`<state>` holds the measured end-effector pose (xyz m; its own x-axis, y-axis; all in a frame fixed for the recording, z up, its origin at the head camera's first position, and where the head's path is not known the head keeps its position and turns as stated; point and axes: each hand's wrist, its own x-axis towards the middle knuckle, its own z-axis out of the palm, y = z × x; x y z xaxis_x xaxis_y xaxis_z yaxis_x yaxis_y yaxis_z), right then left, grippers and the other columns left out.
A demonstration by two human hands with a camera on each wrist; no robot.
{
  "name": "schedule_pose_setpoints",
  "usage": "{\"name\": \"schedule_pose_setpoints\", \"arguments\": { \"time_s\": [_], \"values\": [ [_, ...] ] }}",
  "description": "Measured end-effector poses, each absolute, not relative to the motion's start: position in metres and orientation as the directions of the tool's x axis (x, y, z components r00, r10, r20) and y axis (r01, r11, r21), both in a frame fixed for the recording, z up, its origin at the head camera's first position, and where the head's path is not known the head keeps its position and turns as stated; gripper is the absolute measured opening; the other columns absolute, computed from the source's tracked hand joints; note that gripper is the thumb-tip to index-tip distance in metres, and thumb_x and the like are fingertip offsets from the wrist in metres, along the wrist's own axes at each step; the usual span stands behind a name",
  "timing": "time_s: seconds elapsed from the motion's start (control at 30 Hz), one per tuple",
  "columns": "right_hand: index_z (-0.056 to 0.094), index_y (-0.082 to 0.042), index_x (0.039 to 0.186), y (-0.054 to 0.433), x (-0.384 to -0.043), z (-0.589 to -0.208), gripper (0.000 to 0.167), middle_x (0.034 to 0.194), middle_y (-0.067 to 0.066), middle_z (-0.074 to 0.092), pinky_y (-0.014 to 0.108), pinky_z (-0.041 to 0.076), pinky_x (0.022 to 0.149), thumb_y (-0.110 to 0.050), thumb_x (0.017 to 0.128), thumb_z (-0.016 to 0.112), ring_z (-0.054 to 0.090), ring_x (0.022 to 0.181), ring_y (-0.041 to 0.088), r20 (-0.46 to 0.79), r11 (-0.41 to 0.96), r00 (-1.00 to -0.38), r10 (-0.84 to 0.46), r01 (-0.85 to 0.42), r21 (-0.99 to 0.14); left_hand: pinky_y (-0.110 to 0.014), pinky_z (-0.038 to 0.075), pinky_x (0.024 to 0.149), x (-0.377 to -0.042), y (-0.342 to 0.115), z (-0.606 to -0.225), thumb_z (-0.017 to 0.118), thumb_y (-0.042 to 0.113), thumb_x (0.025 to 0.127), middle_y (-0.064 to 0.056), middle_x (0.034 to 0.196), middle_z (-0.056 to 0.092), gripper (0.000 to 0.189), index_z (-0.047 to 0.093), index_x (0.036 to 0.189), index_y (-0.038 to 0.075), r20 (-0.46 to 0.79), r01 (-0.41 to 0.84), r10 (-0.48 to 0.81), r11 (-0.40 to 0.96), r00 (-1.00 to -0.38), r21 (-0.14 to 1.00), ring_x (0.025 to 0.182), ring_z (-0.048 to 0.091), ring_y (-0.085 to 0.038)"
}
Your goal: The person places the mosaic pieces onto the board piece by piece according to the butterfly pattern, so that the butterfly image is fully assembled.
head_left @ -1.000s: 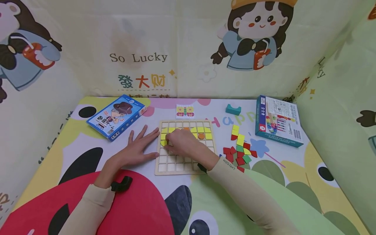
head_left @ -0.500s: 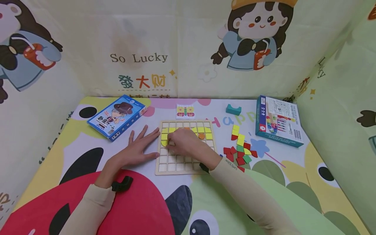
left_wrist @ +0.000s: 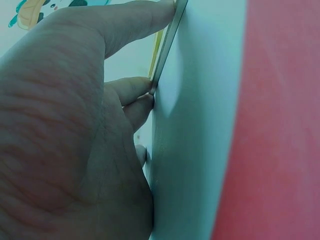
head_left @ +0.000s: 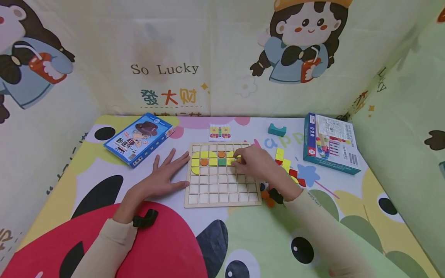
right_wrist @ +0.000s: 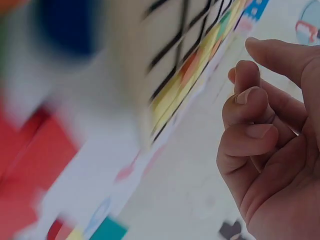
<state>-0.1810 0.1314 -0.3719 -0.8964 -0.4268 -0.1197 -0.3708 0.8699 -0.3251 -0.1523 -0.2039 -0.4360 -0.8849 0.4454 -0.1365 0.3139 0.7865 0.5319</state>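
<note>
My left hand (head_left: 161,175) lies spread on the table, its straight fingertips and thumb at the left edge of the wooden grid board (head_left: 208,199). The left wrist view shows the fingertips (left_wrist: 145,86) touching that edge. Over the board's upper right hovers my right hand (head_left: 255,164), fingers loosely curled, with nothing visible between thumb and fingers in the right wrist view. Yellow tiles (head_left: 204,154) fill part of the board's upper rows, with an orange disc (head_left: 204,162), another orange disc (head_left: 221,154) and a green square tile (head_left: 221,162). The right hand hides the tiles beneath it.
Loose yellow tiles (head_left: 279,152) and red tiles (head_left: 301,182) lie right of the board, partly behind the right forearm, near orange pieces (head_left: 269,199). Behind the board are a butterfly card (head_left: 219,132) and a teal block (head_left: 277,130). A blue box (head_left: 139,139) and teal-edged box (head_left: 332,143) flank them.
My right hand has moved right across the board, from its left-centre to its upper right, uncovering the green tile and orange discs. The left hand stays at the board's edge.
</note>
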Motion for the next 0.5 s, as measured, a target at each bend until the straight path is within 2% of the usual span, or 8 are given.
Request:
{"name": "schedule_pose_setpoints", "arguments": {
  "time_s": [0.5],
  "values": [
    [0.070,-0.006,0.133,0.249,-0.202,-0.376,0.040,0.092,0.010,0.075,0.028,0.053,0.064,-0.030,0.101,0.072,0.063,0.073,0.019,-0.146,0.927,-0.958,-0.247,-0.189,-0.324,-0.076,-0.018,0.124,-0.151,-0.205,-0.435,0.069,0.060,0.091,-0.004,0.180,0.020,0.097,0.025,0.170,0.025,-0.128,0.320,0.445,0.789,-0.886,0.524,0.168,-0.006,-0.041]
  ]
}}
